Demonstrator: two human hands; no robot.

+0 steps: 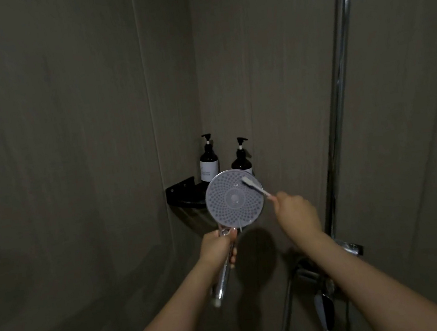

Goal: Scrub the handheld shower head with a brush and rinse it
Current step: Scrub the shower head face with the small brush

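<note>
The handheld shower head [233, 201] has a round grey face dotted with nozzles, turned toward me, on a chrome handle that runs down and left. My left hand [219, 248] grips that handle just below the face. My right hand [295, 212] holds a small white brush [254, 185] by its handle. The brush's bristle end lies on the upper right part of the face.
Two dark pump bottles [208, 162] [241, 159] stand on a black corner shelf [185, 195] behind the shower head. A chrome riser rail [341, 86] runs up the right wall. The mixer valve [349, 248] and the hose [287, 310] sit low on the right. Dark tiled walls enclose the corner.
</note>
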